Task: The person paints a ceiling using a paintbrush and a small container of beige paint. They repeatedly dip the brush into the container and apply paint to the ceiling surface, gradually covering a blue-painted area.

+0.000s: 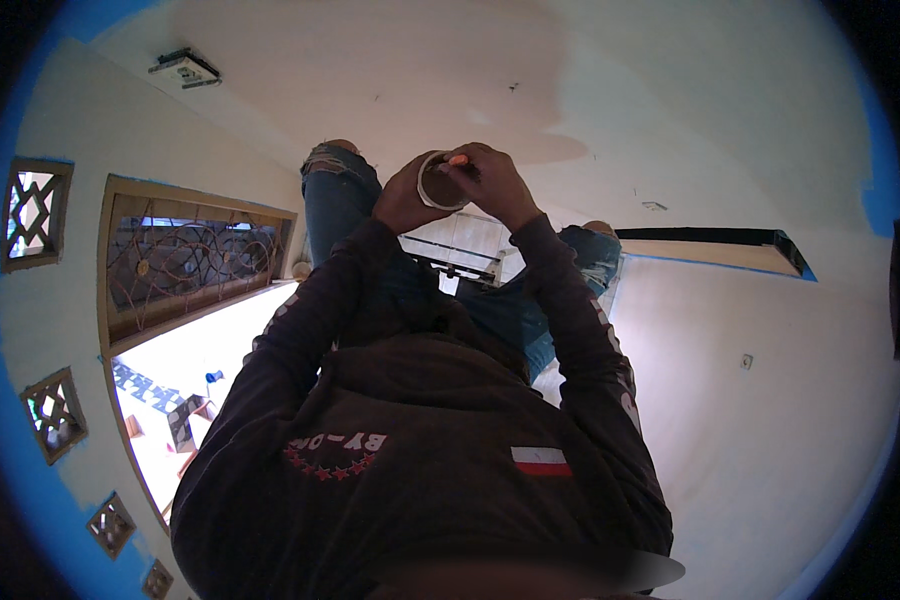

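In front of me, above my knees, my left hand [403, 200] is wrapped round the side of a small round tub [426, 188] with a pale rim. The tub is tilted so that its brownish inside faces me. My right hand [498, 183] is at the tub's right rim, fingers bent together over the opening. A small orange piece [457, 160] shows at those fingertips; the rest of it is hidden, and I cannot tell its kind. Both forearms are in dark sleeves.
Between my jeans-clad legs is a structure with dark bars [455, 258]. On the left stands an open doorway below an iron grille [200, 252], beside patterned vent blocks [36, 213]. A box-like fitting [186, 70] sits on the pale surface ahead; a wall outlet [747, 361] is at right.
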A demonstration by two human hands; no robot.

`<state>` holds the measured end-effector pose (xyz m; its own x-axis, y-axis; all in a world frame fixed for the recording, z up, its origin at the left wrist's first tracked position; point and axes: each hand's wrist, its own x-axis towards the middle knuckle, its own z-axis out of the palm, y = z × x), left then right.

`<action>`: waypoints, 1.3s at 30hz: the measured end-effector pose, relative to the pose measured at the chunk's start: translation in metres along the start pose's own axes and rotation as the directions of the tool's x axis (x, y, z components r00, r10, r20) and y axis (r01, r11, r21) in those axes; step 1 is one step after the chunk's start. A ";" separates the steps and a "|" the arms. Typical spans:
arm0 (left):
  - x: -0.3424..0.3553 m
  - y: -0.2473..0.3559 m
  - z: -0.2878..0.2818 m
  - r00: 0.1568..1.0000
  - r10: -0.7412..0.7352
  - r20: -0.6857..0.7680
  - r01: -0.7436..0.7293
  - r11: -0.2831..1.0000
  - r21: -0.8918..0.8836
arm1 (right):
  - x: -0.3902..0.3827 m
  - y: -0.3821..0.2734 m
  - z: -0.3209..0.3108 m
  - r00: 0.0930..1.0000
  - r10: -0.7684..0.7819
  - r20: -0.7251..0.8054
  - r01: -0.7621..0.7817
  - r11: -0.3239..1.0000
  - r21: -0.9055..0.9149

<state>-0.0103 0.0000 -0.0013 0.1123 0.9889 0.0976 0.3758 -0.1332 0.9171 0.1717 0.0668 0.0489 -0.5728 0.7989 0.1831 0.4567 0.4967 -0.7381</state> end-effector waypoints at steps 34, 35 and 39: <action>0.005 0.007 0.000 0.998 0.036 -0.051 -0.038 0.998 -0.048 | -0.028 0.026 -0.032 0.726 0.673 -0.143 -0.370 0.557 0.743; 0.005 0.005 0.001 0.997 0.045 -0.063 -0.048 0.997 -0.057 | -0.029 0.030 -0.032 0.704 0.702 -0.105 -0.384 0.502 0.775; 0.005 0.003 -0.002 0.995 0.095 -0.009 -0.095 0.992 -0.085 | -0.042 0.048 -0.029 0.697 0.717 0.021 -0.364 0.328 0.872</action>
<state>-0.0102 0.0047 0.0028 0.1392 0.9723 0.1878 0.2841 -0.2209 0.9330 0.2373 0.0670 0.0250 -0.0857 0.9056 -0.4154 -0.2356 -0.4235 -0.8747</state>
